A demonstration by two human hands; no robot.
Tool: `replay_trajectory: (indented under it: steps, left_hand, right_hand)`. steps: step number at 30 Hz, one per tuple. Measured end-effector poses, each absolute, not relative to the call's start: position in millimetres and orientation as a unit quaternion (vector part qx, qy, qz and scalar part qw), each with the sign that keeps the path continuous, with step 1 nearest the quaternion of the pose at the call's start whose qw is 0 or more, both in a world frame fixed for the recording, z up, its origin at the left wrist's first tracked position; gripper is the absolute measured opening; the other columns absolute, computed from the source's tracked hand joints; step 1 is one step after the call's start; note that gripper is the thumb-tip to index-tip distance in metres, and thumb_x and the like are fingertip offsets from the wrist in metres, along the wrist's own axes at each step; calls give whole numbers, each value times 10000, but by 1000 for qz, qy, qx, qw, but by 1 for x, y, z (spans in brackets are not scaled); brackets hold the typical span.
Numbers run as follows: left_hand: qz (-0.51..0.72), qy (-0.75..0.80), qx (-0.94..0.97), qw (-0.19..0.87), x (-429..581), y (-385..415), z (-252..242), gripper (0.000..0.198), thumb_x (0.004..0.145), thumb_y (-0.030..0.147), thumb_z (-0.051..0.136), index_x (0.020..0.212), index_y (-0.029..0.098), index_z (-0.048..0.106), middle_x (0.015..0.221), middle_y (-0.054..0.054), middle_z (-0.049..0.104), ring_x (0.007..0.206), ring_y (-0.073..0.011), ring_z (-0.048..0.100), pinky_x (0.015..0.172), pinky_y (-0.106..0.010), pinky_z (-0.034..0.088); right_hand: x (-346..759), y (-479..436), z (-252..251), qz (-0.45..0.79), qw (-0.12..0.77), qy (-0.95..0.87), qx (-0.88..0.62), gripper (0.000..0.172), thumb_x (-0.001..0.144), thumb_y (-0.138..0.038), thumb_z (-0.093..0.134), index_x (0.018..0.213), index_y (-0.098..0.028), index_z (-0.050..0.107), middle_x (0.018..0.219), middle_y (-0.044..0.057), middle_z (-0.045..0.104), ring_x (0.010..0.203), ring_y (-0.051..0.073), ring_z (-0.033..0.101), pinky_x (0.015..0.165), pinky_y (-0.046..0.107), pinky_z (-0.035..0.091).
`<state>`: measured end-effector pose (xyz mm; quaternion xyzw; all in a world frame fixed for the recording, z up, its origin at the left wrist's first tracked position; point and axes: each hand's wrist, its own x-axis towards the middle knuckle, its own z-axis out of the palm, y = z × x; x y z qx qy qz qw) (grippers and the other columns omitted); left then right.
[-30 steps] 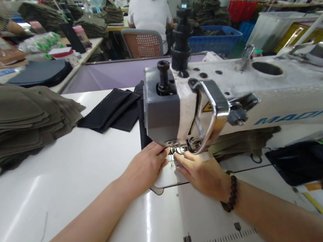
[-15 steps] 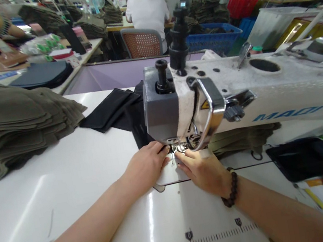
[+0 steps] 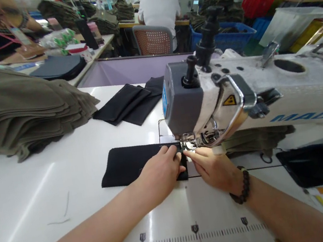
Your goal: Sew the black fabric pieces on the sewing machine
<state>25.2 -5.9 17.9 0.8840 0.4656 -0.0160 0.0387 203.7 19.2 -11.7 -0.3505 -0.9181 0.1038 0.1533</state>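
A folded black cloth piece (image 3: 131,165) lies flat on the machine bed, its right end at the presser foot (image 3: 188,145) of a white sewing machine (image 3: 269,98). My left hand (image 3: 162,172) rests on that end, fingers bent close together and thumb low near the edge, pressing and holding it. On the other side of the foot is my right hand (image 3: 215,165), wearing a dark bead bracelet. Its forefinger stretches to the cloth's edge beside the foot, with the thumb apart below. The needle point is too small to make out.
Olive cloth pieces are stacked (image 3: 33,113) at the left. More black pieces (image 3: 127,102) lie behind the machine bed. Olive cloth (image 3: 254,140) sits under the machine arm, near a black tray (image 3: 308,164). A person in white (image 3: 159,7) sits beyond.
The black cloth, earlier running back behind the machine head, now lies out to the left of the foot. Both hands stay close by the foot. The whole view has shifted slightly.
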Motion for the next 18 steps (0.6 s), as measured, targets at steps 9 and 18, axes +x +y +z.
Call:
replay_trajectory:
  steps: [9, 18]
  left_hand:
    - [-7, 441, 898, 9, 26, -3, 12, 286, 876, 298, 429, 861, 78, 611, 830, -96, 539, 828, -234, 470, 701, -348, 424]
    - [22, 380, 925, 14, 18, -17, 19, 221, 866, 270, 460, 841, 111, 610, 895, -94, 573, 868, -219, 487, 727, -334, 426]
  right_hand:
    - [201, 19, -12, 102, 136, -918, -359, 293, 811, -67, 401, 1023, -102, 601, 774, 74, 611, 770, 165, 566, 737, 250, 433]
    - [211, 14, -1, 96, 131, -958, -234, 229, 800, -123, 384, 831, -165, 607, 633, 14, 520, 588, 142, 465, 553, 260, 327]
